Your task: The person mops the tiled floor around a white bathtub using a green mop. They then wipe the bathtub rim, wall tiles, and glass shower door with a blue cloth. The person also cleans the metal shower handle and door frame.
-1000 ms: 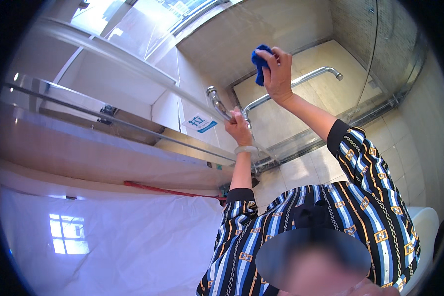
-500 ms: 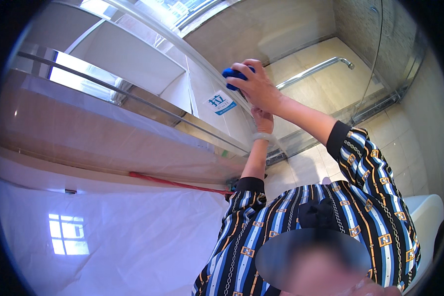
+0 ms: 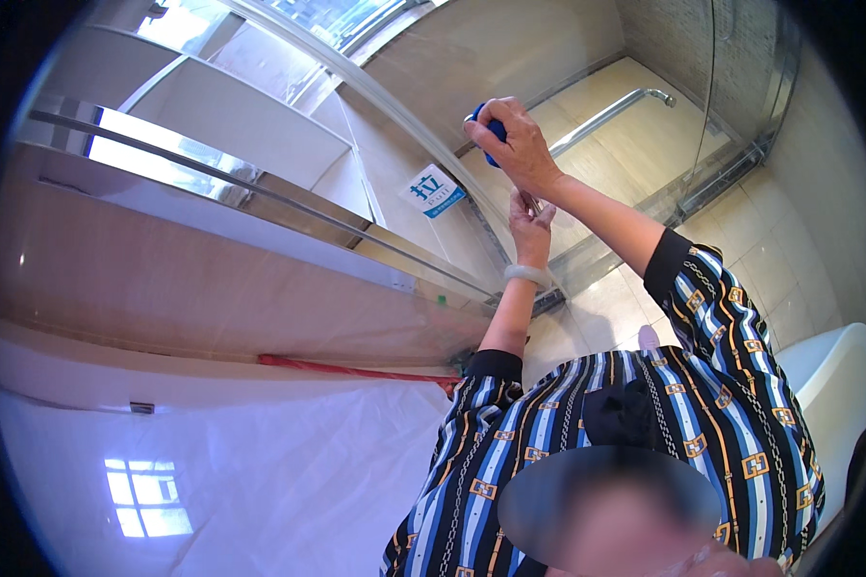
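My right hand (image 3: 522,159) is raised and closed around a small blue object (image 3: 492,133) with a pale tip at its left end. Its exact kind cannot be made out. Just below, my left hand (image 3: 529,231), with a pale bangle (image 3: 527,276) on the wrist, is closed around a small shiny metal piece by the edge of a glass door. The fingers hide most of that piece. To the left of both hands, a white and blue sticker (image 3: 433,190) is fixed to the glass.
A chrome bar (image 3: 606,122) stands beyond my right hand. A metal towel rail (image 3: 260,188) runs along the left, beside a white shelf unit (image 3: 241,111). Lower left are a white sheet-covered tub (image 3: 289,471) and a red strip (image 3: 356,369). A white fixture (image 3: 827,385) stands at right.
My right hand has shifted right and turned, with the blue object now angled upward in it. My left hand has moved slightly right, and the metal piece in its fingers shows.
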`<state>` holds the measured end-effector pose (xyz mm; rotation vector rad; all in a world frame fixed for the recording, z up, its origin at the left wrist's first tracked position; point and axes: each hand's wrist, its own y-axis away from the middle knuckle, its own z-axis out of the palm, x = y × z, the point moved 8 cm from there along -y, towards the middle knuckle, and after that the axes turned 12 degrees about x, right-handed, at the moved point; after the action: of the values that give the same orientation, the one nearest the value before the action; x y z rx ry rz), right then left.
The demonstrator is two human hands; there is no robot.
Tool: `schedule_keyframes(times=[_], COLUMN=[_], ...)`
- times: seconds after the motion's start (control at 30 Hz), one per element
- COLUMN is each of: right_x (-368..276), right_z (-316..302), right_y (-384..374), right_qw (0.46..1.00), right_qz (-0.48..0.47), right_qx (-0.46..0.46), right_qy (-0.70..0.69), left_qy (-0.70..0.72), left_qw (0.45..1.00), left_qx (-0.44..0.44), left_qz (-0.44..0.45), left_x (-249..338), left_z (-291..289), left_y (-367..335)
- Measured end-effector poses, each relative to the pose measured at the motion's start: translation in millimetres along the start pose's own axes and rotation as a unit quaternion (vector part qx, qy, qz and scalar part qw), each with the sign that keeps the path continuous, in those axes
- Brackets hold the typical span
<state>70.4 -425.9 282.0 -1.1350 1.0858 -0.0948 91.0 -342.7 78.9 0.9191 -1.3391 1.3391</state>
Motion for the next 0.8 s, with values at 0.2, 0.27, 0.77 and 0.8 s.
schedule_keyframes(times=[0.2,0.27,0.77,0.8], right_x=[70.2,75.9,66.9,65.2], right_z=[-19.8,-32.0,42.5,42.4], right_y=[89.7,125.7,55.9,57.2], right_qw=[0.957,0.965,0.931,0.931], right_qz=[0.282,0.261,0.32,0.313], right_qx=[0.023,-0.001,-0.177,-0.187], right_qy=[-0.055,0.031,-0.022,-0.022], left_qy=[0.049,0.06,0.006,0.023], left_qw=[0.995,0.987,0.983,0.983], left_qx=[0.047,0.051,0.078,0.08], left_qz=[-0.075,-0.137,-0.164,-0.166], left_x=[0.8,-12.2,-5.4,-5.3], left_z=[0.5,0.4,-16.1,-17.2], left_y=[10.2,12.0,24.4,25.4])
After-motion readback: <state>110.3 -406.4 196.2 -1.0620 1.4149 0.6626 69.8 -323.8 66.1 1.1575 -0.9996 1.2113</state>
